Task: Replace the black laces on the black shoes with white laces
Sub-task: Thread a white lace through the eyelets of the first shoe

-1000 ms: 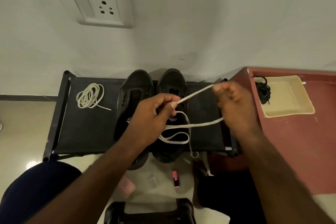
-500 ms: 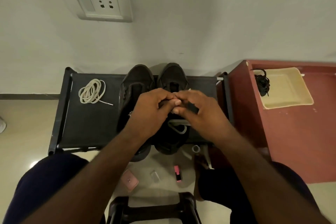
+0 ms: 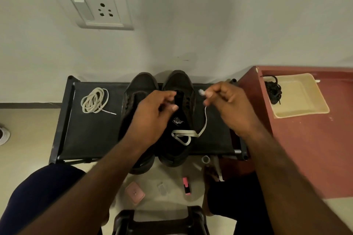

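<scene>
**White lace started on one shoe, next eyelet to come**

Head view: two black shoes (image 3: 143, 84) stand on the black counter (image 3: 91, 135). A white lace (image 3: 205, 120) crosses one near row of eyelets on the shoe by the right hand (image 3: 227, 108), which pinches the lace's tip just beside that shoe. The left hand (image 3: 152, 114) curls at the shoe's opening; whether it grips anything I cannot tell. Threading looks barely begun. The next move probably calls for steering the tip into the next eyelet. The black laces (image 3: 275, 91) lie in the tray (image 3: 301, 101), and a spare white coil (image 3: 94, 100) sits well apart.
</scene>
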Motion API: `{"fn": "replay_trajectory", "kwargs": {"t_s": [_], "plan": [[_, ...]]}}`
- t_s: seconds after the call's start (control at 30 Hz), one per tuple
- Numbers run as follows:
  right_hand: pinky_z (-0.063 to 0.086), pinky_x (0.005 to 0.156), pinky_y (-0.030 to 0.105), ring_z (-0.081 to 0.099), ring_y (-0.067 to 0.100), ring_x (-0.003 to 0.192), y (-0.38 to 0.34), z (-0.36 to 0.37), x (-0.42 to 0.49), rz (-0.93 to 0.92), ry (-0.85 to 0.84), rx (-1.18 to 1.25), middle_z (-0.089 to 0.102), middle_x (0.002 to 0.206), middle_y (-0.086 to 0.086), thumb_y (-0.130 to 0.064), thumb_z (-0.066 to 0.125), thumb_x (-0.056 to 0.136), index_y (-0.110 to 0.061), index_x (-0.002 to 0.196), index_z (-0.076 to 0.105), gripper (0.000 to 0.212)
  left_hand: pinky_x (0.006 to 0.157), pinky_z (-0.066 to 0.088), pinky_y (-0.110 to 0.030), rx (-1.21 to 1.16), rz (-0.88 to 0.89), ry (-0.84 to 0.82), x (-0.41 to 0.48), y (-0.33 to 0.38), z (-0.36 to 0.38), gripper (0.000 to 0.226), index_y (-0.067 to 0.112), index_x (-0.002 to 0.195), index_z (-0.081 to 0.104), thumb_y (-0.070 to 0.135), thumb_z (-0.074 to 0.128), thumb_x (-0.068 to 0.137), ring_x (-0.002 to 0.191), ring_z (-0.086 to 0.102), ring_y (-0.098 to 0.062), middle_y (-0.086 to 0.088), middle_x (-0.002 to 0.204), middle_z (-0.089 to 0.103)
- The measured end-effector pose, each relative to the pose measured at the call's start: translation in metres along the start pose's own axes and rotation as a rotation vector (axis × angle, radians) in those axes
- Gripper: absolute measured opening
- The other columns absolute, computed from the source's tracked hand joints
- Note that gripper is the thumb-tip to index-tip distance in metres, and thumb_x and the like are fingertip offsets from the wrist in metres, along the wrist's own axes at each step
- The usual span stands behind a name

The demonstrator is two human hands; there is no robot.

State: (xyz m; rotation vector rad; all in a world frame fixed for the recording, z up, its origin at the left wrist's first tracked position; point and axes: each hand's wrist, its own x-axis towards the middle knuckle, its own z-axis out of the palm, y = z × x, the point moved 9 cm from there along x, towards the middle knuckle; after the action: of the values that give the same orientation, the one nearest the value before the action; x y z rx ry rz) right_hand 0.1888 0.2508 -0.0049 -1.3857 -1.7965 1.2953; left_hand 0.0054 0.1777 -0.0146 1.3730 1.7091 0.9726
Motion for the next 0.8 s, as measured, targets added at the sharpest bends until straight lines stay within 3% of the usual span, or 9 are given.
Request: {"fn": "replay_trajectory", "kwargs": {"t_s": [0.07,0.13,0.2,0.33,0.5,0.6,0.67,0.73,0.8], "plan": [[0.052,0.082,0.031,0.068,0.018,0.082,-0.007,0.020,-0.004,-0.053,-0.190,0.050,0.072,0.082,0.007,-0.012,0.061,0.097,-0.018,0.091,0.070,0.012,0.097,0.044,-0.016,0.093,0.107,-0.100,0.001,0.012,0.018,0.042,0.019,0.133,0.056,0.016,0.065,0.092,0.114,0.053,0.000,0.009,0.126,0.057],[0.052,0.086,0.032,0.068,0.019,0.086,-0.010,0.024,-0.005,-0.086,-0.247,0.125,0.072,0.085,0.007,-0.010,0.060,0.097,-0.014,0.092,0.070,0.012,0.098,0.045,-0.022,0.115,0.167,-0.131,0.002,0.020,0.027,0.028,0.017,0.122,0.064,0.017,0.063,0.093,0.110,0.055,-0.002,0.008,0.119,0.062],[0.052,0.088,0.031,0.067,0.020,0.088,-0.011,0.015,-0.001,-0.096,-0.187,0.222,0.072,0.086,0.006,-0.008,0.058,0.097,-0.010,0.092,0.068,0.012,0.086,0.051,-0.028,0.078,0.140,-0.119,0.002,0.020,0.028,0.013,0.020,0.105,0.069,0.020,0.059,0.096,0.094,0.060,-0.003,0.009,0.100,0.067],[0.053,0.090,0.036,0.068,0.023,0.091,0.000,0.007,0.004,-0.055,-0.100,0.216,0.073,0.088,0.005,-0.008,0.053,0.100,-0.011,0.093,0.066,0.015,0.073,0.053,-0.025,-0.043,-0.029,-0.128,0.002,0.009,0.028,0.011,0.028,0.098,0.064,0.027,0.053,0.099,0.080,0.063,-0.008,0.009,0.085,0.067],[0.052,0.082,0.030,0.067,0.015,0.080,0.021,-0.013,0.009,0.082,0.148,0.161,0.072,0.082,0.001,-0.015,0.050,0.103,-0.008,0.094,0.064,0.018,0.074,0.050,-0.011,-0.142,-0.075,-0.075,0.004,0.004,0.017,0.017,0.020,0.108,0.066,0.015,0.052,0.100,0.074,0.066,-0.004,0.005,0.078,0.069],[0.052,0.087,0.037,0.067,0.018,0.085,0.039,-0.032,0.006,0.209,0.297,0.129,0.072,0.084,0.000,-0.018,0.052,0.102,-0.016,0.093,0.065,0.017,0.076,0.050,-0.011,-0.116,-0.117,-0.017,0.008,-0.008,0.008,0.020,0.017,0.109,0.069,0.014,0.052,0.100,0.075,0.066,-0.003,0.007,0.081,0.069],[0.050,0.091,0.033,0.064,0.013,0.097,0.038,-0.029,0.006,0.232,0.246,-0.055,0.070,0.100,-0.007,-0.018,0.058,0.099,-0.018,0.103,0.067,0.010,0.080,0.052,-0.012,-0.104,-0.137,-0.027,0.009,-0.014,0.008,0.022,0.017,0.111,0.069,0.012,0.050,0.101,0.079,0.066,-0.002,0.007,0.085,0.070],[0.041,0.098,0.019,0.052,0.002,0.116,0.019,-0.010,0.008,0.116,0.115,-0.240,0.059,0.122,-0.014,-0.022,0.065,0.095,-0.023,0.125,0.061,0.031,0.083,0.053,-0.015,-0.084,-0.124,-0.068,0.010,-0.011,0.013,0.022,0.017,0.112,0.066,0.010,0.048,0.101,0.082,0.067,-0.001,0.007,0.089,0.071],[0.039,0.102,0.012,0.050,-0.007,0.120,0.001,0.021,0.009,-0.024,-0.077,-0.194,0.057,0.129,-0.017,-0.023,0.068,0.093,-0.024,0.134,0.058,0.042,0.081,0.053,-0.017,-0.093,-0.089,-0.096,0.013,-0.006,0.016,0.017,0.018,0.110,0.060,0.009,0.050,0.100,0.081,0.068,-0.003,0.005,0.089,0.072]]}}
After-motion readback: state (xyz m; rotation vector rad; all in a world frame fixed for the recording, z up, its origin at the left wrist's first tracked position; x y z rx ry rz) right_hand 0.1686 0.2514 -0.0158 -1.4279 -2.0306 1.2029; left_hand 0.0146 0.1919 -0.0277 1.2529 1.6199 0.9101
